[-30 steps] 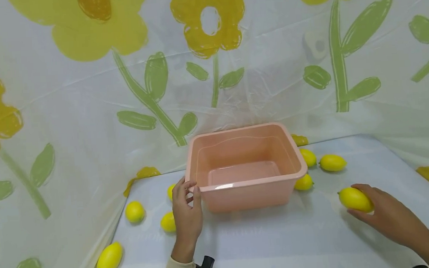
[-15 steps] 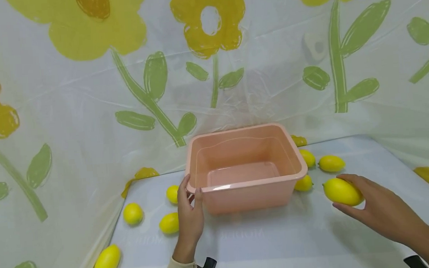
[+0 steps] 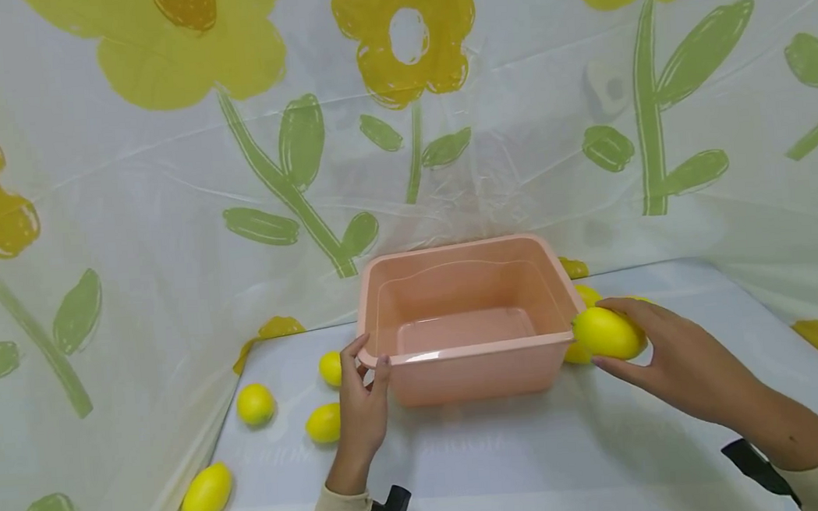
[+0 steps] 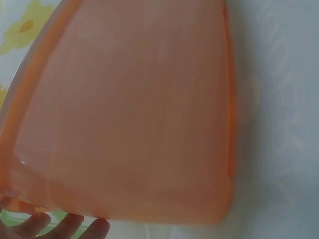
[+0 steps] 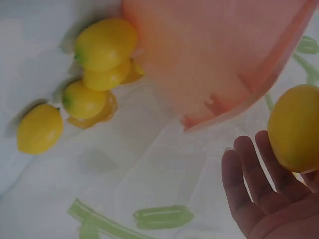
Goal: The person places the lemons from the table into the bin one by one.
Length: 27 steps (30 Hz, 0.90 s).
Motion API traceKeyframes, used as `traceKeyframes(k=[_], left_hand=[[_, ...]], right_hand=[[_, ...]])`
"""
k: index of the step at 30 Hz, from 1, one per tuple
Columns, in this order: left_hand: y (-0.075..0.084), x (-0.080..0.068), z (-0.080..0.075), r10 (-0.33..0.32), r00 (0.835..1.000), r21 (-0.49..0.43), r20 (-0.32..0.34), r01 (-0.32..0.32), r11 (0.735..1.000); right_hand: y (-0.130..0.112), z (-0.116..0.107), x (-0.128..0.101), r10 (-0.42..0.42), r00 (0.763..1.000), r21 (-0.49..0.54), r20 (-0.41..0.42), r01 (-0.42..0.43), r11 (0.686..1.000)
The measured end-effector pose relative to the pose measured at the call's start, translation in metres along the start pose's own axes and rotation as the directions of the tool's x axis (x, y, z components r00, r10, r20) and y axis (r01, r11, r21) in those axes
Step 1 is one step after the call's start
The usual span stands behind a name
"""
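Flowered cloth (image 3: 516, 163) hangs behind the pale table (image 3: 492, 469). With my right hand (image 3: 683, 364) I pinch a lemon (image 3: 608, 334), thumb and fingers parted to its width; my left hand (image 3: 362, 415) grips the near corner of the tub (image 3: 472, 375). Half a second ago the lemon was farther right; now my fingertips hold it just beside the tub, long axis roughly crosswise, its nub pointing left from my grip.

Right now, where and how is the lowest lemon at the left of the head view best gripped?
Probably around its middle, pinched across the short width, coming from above and slightly from the right. The lemon lies on its side, long axis slanted, with the flowered cloth close on its left.
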<state>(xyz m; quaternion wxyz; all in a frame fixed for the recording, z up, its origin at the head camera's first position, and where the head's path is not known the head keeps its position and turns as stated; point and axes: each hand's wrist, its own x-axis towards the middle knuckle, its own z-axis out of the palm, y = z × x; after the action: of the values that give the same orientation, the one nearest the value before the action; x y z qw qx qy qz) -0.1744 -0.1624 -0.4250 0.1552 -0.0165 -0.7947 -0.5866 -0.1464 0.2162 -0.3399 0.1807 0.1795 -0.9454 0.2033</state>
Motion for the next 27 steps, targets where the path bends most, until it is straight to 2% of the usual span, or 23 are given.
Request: traceKeyframes(k=[9,17,27], left_hand=[[0.002,0.000,-0.001,-0.017,0.999,-0.022,0.028,0.018,1.000],[0.005,0.001,-0.001,-0.028,0.999,-0.022,0.033,0.029,0.999],[0.004,0.000,0.000,-0.029,0.999,-0.029,0.032,0.030,0.999]], right_hand=[[-0.013,0.001,0.031,-0.039,0.998,0.070,0.044,0.036,0.997],[-0.018,0.011,0.053,-0.029,0.994,0.136,0.101,0.016,0.991],[-0.019,0.023,0.074,-0.039,0.984,0.148,0.174,0.013,0.989]])
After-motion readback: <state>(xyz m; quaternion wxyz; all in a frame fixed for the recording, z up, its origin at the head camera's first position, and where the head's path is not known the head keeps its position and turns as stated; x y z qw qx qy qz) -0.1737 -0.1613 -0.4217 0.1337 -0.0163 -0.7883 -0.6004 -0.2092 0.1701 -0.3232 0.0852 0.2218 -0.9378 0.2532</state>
